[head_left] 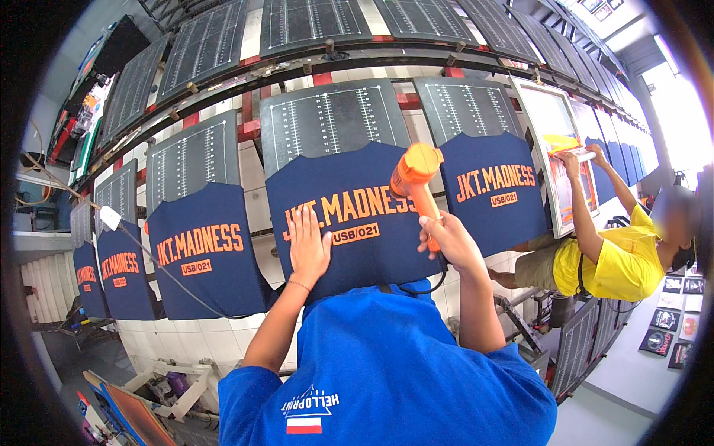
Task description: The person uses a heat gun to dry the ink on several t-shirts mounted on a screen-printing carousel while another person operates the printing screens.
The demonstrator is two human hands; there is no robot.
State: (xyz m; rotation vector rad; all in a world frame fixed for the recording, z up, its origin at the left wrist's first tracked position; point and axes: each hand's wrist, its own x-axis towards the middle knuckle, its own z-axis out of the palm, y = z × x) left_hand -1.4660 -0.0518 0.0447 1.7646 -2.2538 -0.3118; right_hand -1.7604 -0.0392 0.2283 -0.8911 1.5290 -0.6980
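In front of me lies a navy fabric panel (349, 264) with orange printed lettering, spread on a dark board (333, 119) with white ruler marks. My left hand (309, 245) rests flat on the left part of the print, fingers stretched out. My right hand (452, 239) grips the handle of an orange heat gun (418, 167). The gun is held over the right end of the lettering, and its dark nozzle is on the left side. A dark cord (440, 276) runs down from the handle past my wrist.
Similar printed navy panels lie on boards to the left (201, 253) and right (491, 175). A co-worker in a yellow shirt (617, 256) holds a squeegee over a screen frame (539, 141) at the right. A thin cable (160, 260) hangs across the left. More boards (316, 26) stand beyond a rail.
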